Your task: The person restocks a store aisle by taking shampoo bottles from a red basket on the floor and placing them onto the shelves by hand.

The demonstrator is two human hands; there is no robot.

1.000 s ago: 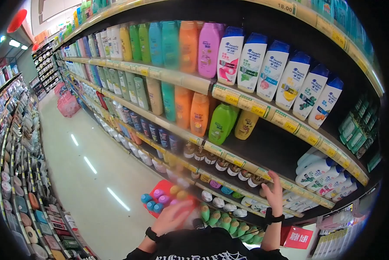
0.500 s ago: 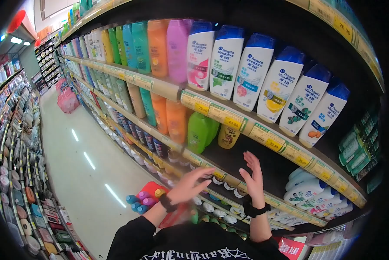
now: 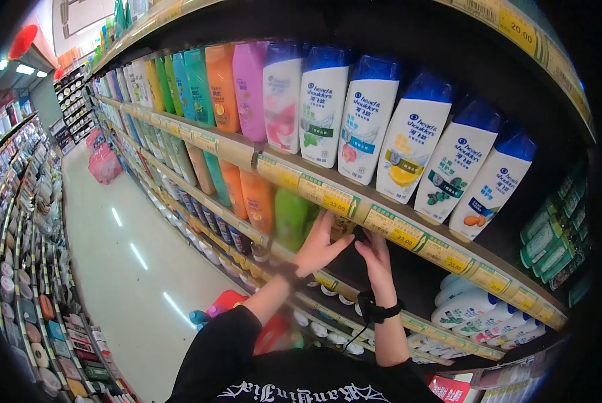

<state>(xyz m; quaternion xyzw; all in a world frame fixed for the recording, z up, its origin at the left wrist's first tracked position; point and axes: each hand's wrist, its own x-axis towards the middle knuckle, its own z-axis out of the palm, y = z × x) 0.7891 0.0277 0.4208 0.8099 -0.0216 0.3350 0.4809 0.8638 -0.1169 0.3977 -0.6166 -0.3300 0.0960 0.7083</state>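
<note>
On the second shelf, under the price rail, my left hand point(image 3: 320, 247) is beside a small yellow bottle point(image 3: 342, 227), its thumb stretched across the lower front. My right hand point(image 3: 376, 258) is just right of that bottle, fingers raised and partly behind the rail. Both hands look open; whether they touch the bottle I cannot tell. Only a strip of the yellow bottle shows between them. A green bottle point(image 3: 290, 218) stands left of my left hand, and an orange bottle point(image 3: 257, 201) is farther left. Dark bands circle both wrists.
Above stands a row of white, blue-capped shampoo bottles point(image 3: 410, 144) behind a price rail point(image 3: 408, 232). More white bottles lie stacked point(image 3: 472, 305) at lower right. A red basket point(image 3: 274, 334) with colourful bottles is below my left arm. The aisle floor point(image 3: 106, 269) runs left, past another shelf.
Both hands have moved up and into the second shelf, closing in around the yellow bottle. The view has shifted slightly, and my left forearm now covers more of the basket.
</note>
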